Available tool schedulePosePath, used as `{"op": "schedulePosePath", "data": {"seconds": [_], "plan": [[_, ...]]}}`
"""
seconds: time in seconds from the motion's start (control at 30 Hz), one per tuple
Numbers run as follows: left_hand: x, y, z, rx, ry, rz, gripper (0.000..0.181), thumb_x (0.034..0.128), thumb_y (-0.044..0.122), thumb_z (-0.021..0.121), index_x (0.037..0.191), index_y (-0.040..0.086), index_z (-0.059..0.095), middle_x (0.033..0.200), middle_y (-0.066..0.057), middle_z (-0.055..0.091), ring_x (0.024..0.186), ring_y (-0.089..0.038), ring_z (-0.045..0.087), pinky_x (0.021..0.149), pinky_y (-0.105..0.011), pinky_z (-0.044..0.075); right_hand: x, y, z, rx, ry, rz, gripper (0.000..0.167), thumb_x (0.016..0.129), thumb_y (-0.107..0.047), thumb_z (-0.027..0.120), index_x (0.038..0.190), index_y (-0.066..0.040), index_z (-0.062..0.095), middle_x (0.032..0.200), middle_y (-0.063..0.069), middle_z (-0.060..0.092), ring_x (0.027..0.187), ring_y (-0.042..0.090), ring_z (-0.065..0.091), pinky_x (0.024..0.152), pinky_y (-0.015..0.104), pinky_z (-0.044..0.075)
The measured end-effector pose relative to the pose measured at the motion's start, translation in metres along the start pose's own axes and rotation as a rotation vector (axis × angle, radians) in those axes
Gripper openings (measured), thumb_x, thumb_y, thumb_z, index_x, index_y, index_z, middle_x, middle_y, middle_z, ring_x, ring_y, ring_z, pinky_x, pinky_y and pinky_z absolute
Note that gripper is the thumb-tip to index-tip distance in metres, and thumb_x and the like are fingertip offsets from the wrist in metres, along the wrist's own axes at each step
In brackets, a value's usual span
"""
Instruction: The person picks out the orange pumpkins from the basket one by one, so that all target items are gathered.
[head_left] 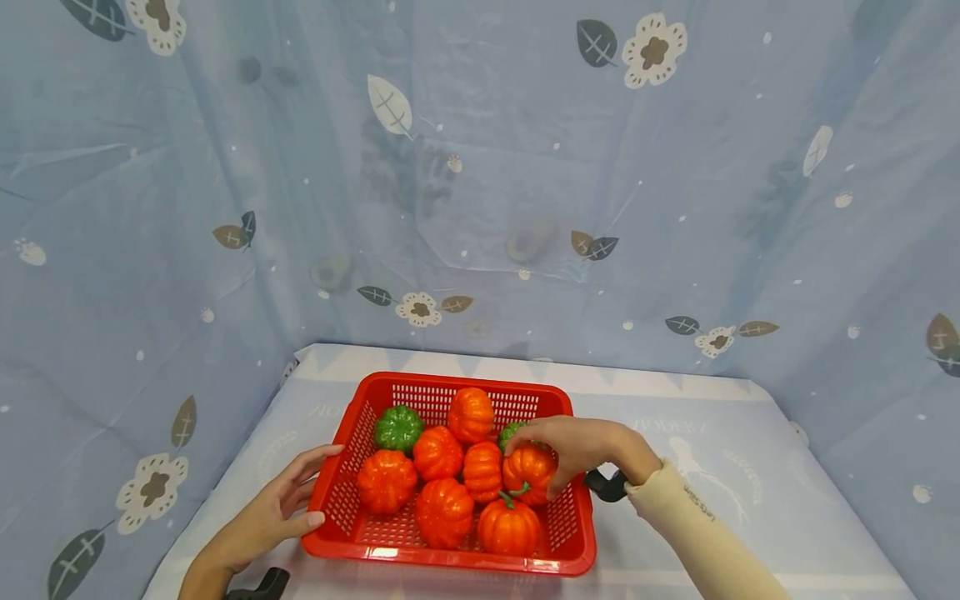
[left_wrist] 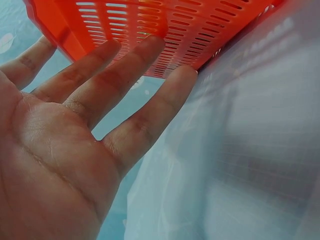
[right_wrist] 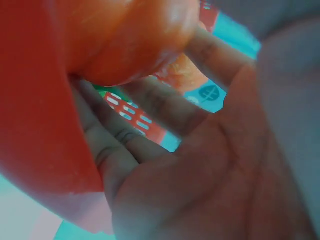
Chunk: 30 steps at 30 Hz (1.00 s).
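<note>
Right hand (head_left: 576, 446): curled round orange pumpkin (head_left: 529, 467); green pumpkin (head_left: 509, 432) just beside. Left hand (head_left: 272, 510): spread wide, touching red basket (head_left: 435, 557) at its side.

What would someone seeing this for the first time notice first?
Probably the red plastic basket at lower centre, holding orange pumpkins. Next, a green pumpkin near its far left corner, and the right hand gripping an orange pumpkin at the basket's right end. The left hand touches the basket's left side.

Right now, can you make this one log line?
left hand: touches left side of red rectangular plastic basket; right hand: grips orange ribbed pumpkin, basket's right end; green ribbed pumpkin: near basket's far-left corner
</note>
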<state>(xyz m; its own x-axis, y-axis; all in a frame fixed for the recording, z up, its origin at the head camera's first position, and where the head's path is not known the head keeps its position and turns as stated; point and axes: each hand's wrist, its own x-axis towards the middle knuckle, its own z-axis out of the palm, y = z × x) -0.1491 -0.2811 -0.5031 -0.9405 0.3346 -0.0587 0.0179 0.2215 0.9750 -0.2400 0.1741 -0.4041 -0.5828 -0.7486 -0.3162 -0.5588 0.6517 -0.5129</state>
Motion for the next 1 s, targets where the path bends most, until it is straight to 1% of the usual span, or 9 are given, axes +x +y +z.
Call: {"op": "schedulePosePath", "data": {"seconds": [0.23,0.4,0.47,0.53,0.67,0.73,0.9,0.97,1.0], "plan": [[0.000,0.001,0.001,0.010,0.006,-0.002,0.078,0.0932,0.019,0.071,0.159,0.019,0.029,0.165,-0.020,0.023,0.141,-0.055,0.036,0.097,-0.045,0.056,-0.008,0.005,-0.002,0.079,0.095,-0.093,0.061,0.078,-0.024,0.090,0.128,-0.031,0.055,0.122,-0.015,0.058,0.111,0.011,0.058,0.094,0.030,0.053],[0.000,0.001,0.000,0.018,0.009,-0.004,0.078,0.0927,0.019,0.072,0.159,0.019,0.030,0.166,-0.020,0.022,0.142,-0.055,0.035,0.098,-0.046,0.055,-0.010,0.012,-0.001,0.081,0.164,-0.189,0.065,0.081,-0.026,0.089,0.137,-0.029,0.056,0.132,-0.012,0.057,0.116,0.012,0.057,0.096,0.032,0.054],[0.000,0.001,0.000,0.015,0.002,0.000,0.078,0.0928,0.018,0.071,0.159,0.018,0.030,0.165,-0.022,0.022,0.141,-0.056,0.035,0.097,-0.045,0.056,-0.012,0.013,-0.001,0.072,0.191,-0.208,0.066,0.082,-0.028,0.088,0.140,-0.027,0.057,0.136,-0.011,0.055,0.118,0.012,0.056,0.096,0.032,0.054],[0.001,0.001,-0.001,0.011,-0.007,0.010,0.077,0.0933,0.016,0.071,0.158,0.016,0.030,0.164,-0.024,0.023,0.140,-0.057,0.036,0.096,-0.044,0.057,-0.013,0.014,-0.001,0.070,0.220,-0.208,0.067,0.082,-0.031,0.088,0.142,-0.025,0.057,0.139,-0.010,0.055,0.120,0.013,0.055,0.097,0.033,0.054],[0.001,0.004,-0.002,0.004,-0.025,0.013,0.075,0.0934,0.013,0.072,0.157,0.015,0.032,0.162,-0.027,0.025,0.137,-0.057,0.040,0.093,-0.043,0.059,-0.018,0.016,-0.002,0.117,0.272,-0.163,0.073,0.082,-0.038,0.088,0.145,-0.022,0.056,0.140,-0.012,0.053,0.120,0.013,0.056,0.096,0.034,0.055],[0.001,0.006,-0.003,0.002,-0.031,0.007,0.076,0.0930,0.012,0.073,0.157,0.016,0.033,0.161,-0.026,0.026,0.136,-0.055,0.042,0.092,-0.042,0.059,-0.020,0.017,-0.002,0.153,0.299,-0.150,0.075,0.080,-0.039,0.089,0.145,-0.022,0.055,0.139,-0.012,0.053,0.118,0.013,0.057,0.095,0.034,0.055],[0.001,0.009,-0.004,-0.015,-0.053,-0.004,0.078,0.0929,0.010,0.074,0.158,0.015,0.031,0.161,-0.027,0.026,0.135,-0.055,0.043,0.089,-0.043,0.060,-0.027,0.020,-0.002,0.282,0.369,-0.150,0.080,0.078,-0.036,0.092,0.145,-0.017,0.051,0.136,-0.007,0.054,0.111,0.018,0.062,0.089,0.036,0.059],[0.001,0.009,-0.005,-0.031,-0.065,-0.007,0.079,0.0928,0.009,0.074,0.158,0.015,0.030,0.161,-0.027,0.025,0.135,-0.056,0.042,0.088,-0.044,0.060,-0.030,0.021,-0.002,0.292,0.400,-0.144,0.082,0.078,-0.037,0.091,0.145,-0.016,0.050,0.136,-0.007,0.055,0.109,0.018,0.063,0.087,0.036,0.059],[0.001,0.010,-0.005,-0.035,-0.071,-0.007,0.080,0.0925,0.009,0.074,0.158,0.015,0.030,0.161,-0.027,0.025,0.136,-0.056,0.041,0.088,-0.044,0.060,-0.031,0.022,-0.002,0.276,0.422,-0.134,0.082,0.078,-0.040,0.091,0.145,-0.017,0.051,0.134,-0.008,0.056,0.108,0.018,0.062,0.086,0.036,0.059]]}}
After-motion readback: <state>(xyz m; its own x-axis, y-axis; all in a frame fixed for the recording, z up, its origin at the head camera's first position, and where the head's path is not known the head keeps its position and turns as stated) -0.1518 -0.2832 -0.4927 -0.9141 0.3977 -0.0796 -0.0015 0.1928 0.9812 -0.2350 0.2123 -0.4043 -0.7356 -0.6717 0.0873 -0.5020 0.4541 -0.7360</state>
